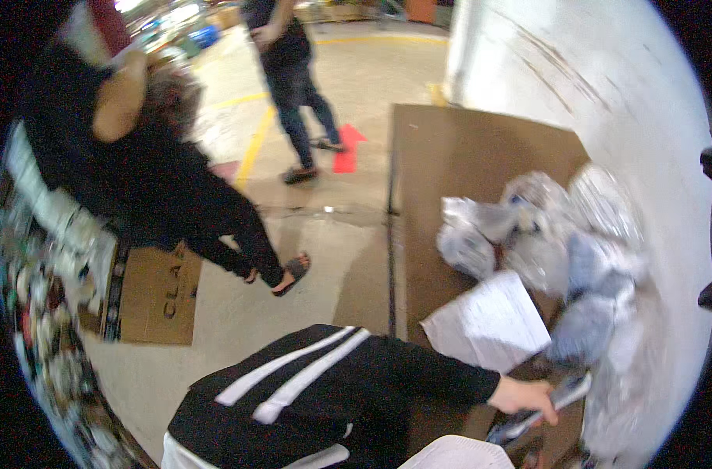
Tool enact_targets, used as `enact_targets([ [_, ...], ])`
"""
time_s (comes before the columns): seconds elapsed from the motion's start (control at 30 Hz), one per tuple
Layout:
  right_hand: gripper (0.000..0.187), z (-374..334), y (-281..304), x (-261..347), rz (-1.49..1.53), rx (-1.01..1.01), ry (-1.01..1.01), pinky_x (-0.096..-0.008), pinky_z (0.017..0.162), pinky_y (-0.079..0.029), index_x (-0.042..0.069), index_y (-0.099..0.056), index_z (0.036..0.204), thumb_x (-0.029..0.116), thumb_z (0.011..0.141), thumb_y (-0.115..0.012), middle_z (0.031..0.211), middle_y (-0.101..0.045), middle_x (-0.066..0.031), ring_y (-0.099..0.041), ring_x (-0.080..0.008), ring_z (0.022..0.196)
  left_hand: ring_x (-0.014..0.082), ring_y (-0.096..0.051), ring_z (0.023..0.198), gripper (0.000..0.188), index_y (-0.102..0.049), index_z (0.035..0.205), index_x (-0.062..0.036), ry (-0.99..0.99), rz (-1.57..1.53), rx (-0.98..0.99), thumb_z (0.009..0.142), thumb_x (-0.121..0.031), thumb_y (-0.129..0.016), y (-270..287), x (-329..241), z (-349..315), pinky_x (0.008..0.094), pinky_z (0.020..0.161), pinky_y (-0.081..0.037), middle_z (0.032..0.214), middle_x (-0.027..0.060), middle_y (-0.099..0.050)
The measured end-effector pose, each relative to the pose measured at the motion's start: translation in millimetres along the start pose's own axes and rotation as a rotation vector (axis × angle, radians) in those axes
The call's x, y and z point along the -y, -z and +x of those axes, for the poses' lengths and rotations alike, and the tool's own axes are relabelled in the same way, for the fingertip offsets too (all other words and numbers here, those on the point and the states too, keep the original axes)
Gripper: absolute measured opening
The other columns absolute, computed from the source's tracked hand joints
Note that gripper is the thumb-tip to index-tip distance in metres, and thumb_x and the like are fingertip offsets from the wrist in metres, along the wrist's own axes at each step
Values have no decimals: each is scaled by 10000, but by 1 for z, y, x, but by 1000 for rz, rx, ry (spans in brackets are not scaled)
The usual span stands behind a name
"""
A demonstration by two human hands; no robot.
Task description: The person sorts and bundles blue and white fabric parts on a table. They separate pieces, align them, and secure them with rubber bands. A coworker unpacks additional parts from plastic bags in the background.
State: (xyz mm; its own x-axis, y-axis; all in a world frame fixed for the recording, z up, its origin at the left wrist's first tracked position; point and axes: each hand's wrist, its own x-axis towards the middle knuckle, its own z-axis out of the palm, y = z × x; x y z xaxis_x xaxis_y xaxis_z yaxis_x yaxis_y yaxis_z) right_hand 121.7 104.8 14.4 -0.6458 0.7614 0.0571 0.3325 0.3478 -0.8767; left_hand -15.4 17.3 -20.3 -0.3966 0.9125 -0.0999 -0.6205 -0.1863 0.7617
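Note:
My left hand point(525, 396) reaches across to the right in a black sleeve with white stripes and is closed around a flat grey packet point(568, 391). A second dark flat packet point(512, 426) lies just below it. Just above the hand sits a white flat bundle point(488, 320), blurred. Behind that, a pile of clear plastic-wrapped bundles point(559, 234) rests against the white wall point(606, 86), all on a brown cardboard sheet point(449, 156). My right hand is out of view.
A person in black point(176, 187) bends toward cluttered shelves point(43, 258) at the left, beside a brown cardboard box point(160, 297). Another person point(293, 78) stands farther back near a red floor arrow point(348, 148) and a yellow line point(254, 148).

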Motion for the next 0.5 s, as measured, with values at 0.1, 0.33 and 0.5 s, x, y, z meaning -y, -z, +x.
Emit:
enact_targets([
  [0.1, 325, -5, 28, -2, -31, -15, -41, -339, 921, -460, -28, -608, 1178, 17, 856, -611, 1113, -640, -149, -594, -221, 996, 103, -549, 558, 262, -639, 794, -36, -33, 93, 69, 756, -267, -757, 15, -12, -14, 277, 516, -437, 657, 25, -617],
  [0.33, 362, 48, 14, 38, 222, 334, 97, -252, 828, -466, 1, -622, 1158, -31, 800, -663, 1026, -658, -49, -602, -117, 917, 114, -591, 648, 288, -604, 957, -73, 220, -148, -12, 870, -329, -704, 23, -22, 5, 273, 608, -503, 781, 14, -609],
  [0.5, 323, 44, 12, 15, 532, 432, 30, -234, 786, -471, 15, -636, 1103, -45, 790, -688, 973, -679, -45, -618, -98, 890, 113, -607, 655, 269, -589, 978, -54, 232, -67, 26, 872, -271, -708, 18, -25, 2, 275, 608, -516, 776, 20, -612],
])
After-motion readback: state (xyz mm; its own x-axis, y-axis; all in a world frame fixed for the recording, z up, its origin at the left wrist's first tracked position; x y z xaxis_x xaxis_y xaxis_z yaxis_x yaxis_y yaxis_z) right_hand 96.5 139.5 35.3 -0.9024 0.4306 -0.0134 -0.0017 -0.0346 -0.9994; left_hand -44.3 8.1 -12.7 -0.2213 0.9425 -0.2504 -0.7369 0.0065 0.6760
